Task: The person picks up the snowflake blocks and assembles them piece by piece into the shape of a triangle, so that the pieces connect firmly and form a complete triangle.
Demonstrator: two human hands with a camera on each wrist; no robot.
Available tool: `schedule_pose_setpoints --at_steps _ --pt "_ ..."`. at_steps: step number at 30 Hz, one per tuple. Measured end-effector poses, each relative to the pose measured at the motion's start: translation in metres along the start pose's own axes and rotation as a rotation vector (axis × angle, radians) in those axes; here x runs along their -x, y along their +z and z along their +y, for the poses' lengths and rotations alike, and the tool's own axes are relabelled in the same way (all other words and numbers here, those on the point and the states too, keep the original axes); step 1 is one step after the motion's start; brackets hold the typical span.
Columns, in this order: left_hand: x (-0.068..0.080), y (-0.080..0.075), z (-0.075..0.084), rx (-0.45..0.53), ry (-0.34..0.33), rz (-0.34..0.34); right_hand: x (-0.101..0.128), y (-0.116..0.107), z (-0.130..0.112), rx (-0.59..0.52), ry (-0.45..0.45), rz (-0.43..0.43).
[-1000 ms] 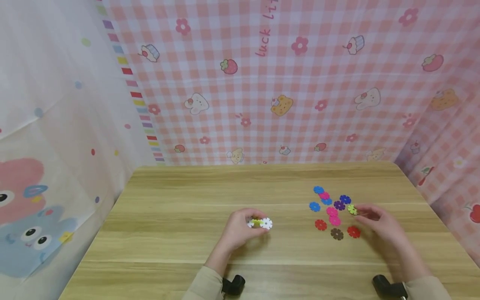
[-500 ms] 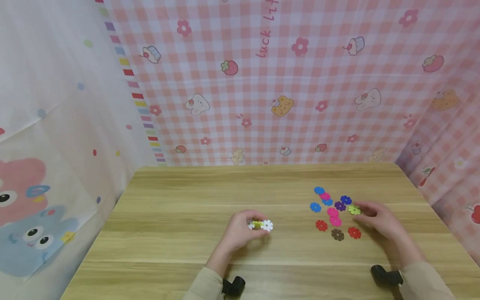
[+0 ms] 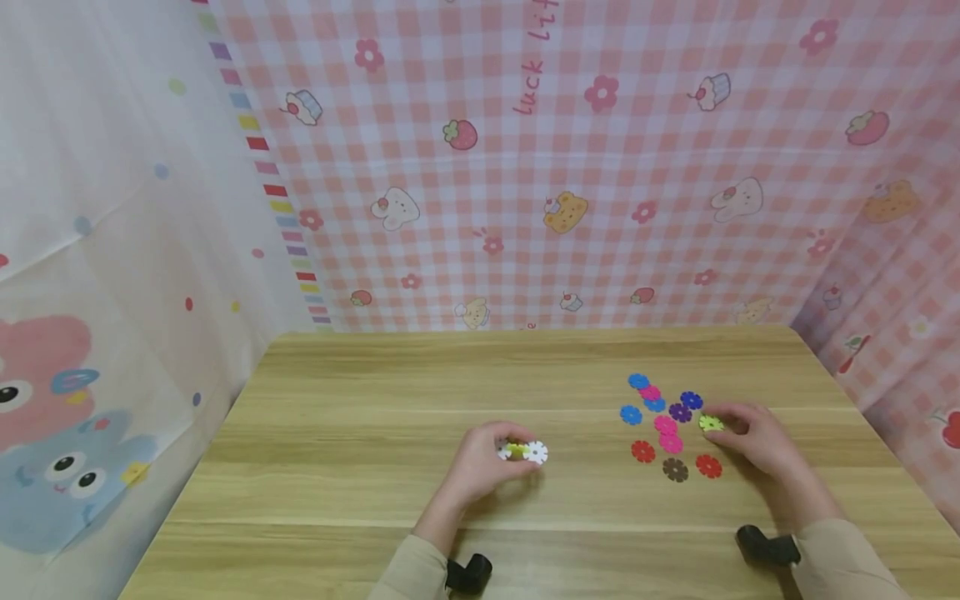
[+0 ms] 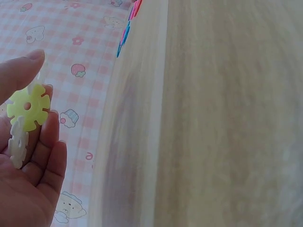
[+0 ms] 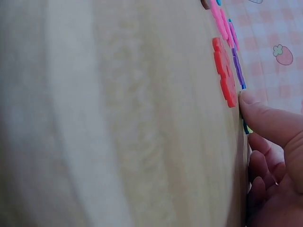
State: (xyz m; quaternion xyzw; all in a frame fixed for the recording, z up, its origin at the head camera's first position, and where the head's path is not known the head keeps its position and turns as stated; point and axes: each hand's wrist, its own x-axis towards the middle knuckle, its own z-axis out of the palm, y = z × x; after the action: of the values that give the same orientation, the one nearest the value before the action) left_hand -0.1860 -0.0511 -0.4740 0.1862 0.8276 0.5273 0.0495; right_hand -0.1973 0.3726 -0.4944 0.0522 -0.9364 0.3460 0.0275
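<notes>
My left hand point(image 3: 483, 458) holds a joined chain of plastic snowflake discs over the middle of the table. In the left wrist view, a yellow disc point(image 4: 28, 108) is slotted to a white disc point(image 4: 18, 143), between the thumb and curled fingers. Another white disc point(image 3: 536, 452) sticks out at the chain's right end in the head view. My right hand point(image 3: 757, 437) pinches a yellow-green snowflake disc point(image 3: 711, 424) between thumb and forefinger, low at the right edge of the loose discs. In the right wrist view, the thumb and fingers mostly hide that disc.
Loose discs lie left of my right hand: red discs point(image 3: 708, 466), a brown disc point(image 3: 675, 470), pink discs point(image 3: 665, 426), a purple disc point(image 3: 680, 412) and blue discs point(image 3: 631, 414). Some overlap. The wooden table point(image 3: 375, 375) meets a pink checked cloth point(image 3: 480, 183) at the back.
The yellow-green disc has shifted slightly right and towards me, and its tilt looks different. My right forearm has moved a little left. The left hand stays nearly still with its chain.
</notes>
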Motion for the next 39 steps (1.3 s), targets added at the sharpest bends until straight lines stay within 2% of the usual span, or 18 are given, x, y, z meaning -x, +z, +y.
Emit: schedule_pose_setpoints --at_steps 8,16,28,35,39 --pt "0.0 0.0 0.0 0.006 -0.002 -0.003 0.007 0.003 0.005 -0.035 -0.021 0.066" --pt "0.001 0.002 -0.001 0.01 -0.017 -0.002 0.012 0.003 0.01 -0.051 0.018 0.113" --pt "0.0 0.002 -0.002 0.025 -0.02 0.005 0.017 -0.001 -0.003 -0.097 0.116 0.031" --pt "0.001 0.003 -0.001 0.035 -0.027 0.009 0.019 0.004 -0.031 -0.251 0.099 -0.012" --pt "0.001 0.002 -0.001 0.038 -0.028 0.011 0.016 0.012 -0.051 -0.256 0.066 -0.051"
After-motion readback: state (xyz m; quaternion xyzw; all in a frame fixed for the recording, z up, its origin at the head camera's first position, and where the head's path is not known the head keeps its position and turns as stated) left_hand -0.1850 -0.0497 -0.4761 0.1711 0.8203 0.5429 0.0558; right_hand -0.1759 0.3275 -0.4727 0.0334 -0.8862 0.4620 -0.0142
